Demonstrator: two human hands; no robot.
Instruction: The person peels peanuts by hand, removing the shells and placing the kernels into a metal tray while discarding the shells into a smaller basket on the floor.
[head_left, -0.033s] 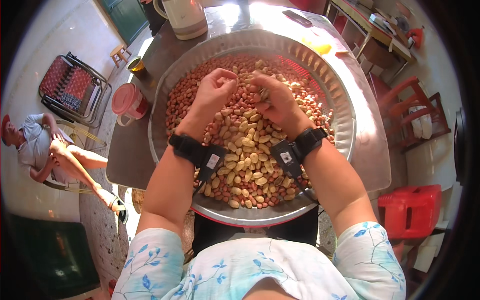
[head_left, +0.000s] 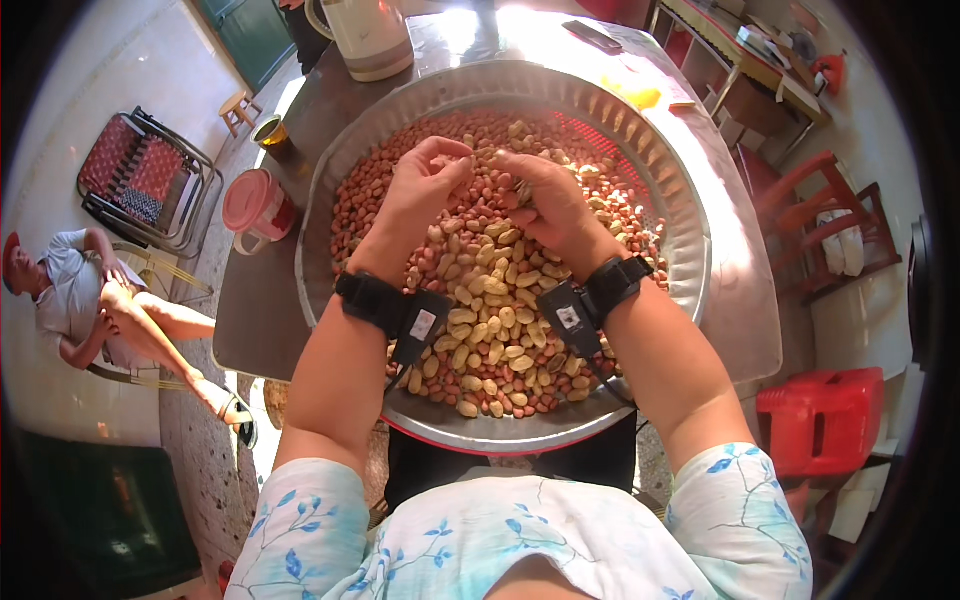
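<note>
A large round metal tray [head_left: 690, 290] holds a heap of reddish shelled peanuts [head_left: 365, 205] and pale unshelled peanuts [head_left: 500, 285]. Over the far middle of the heap, my left hand [head_left: 425, 190] is closed, thumb and forefinger pinched together; whatever lies between the tips is too small to make out. Just to its right, my right hand [head_left: 555, 205] has its fingers curled round a brownish peanut shell, partly hidden by them. The two hands' fingertips are close together but apart. Each wrist wears a black strap with a small box.
The tray stands on a table [head_left: 255, 320]. A lidded red cup [head_left: 258, 205], a glass jar [head_left: 272, 135], a pitcher [head_left: 370, 40] and a phone [head_left: 592, 38] surround it. A person [head_left: 85, 290] sits at left; a red stool [head_left: 820, 420] stands at right.
My right hand's thumb and fingers have shifted slightly left, toward my left fingertips. My left hand stays nearly in place, still pinched.
</note>
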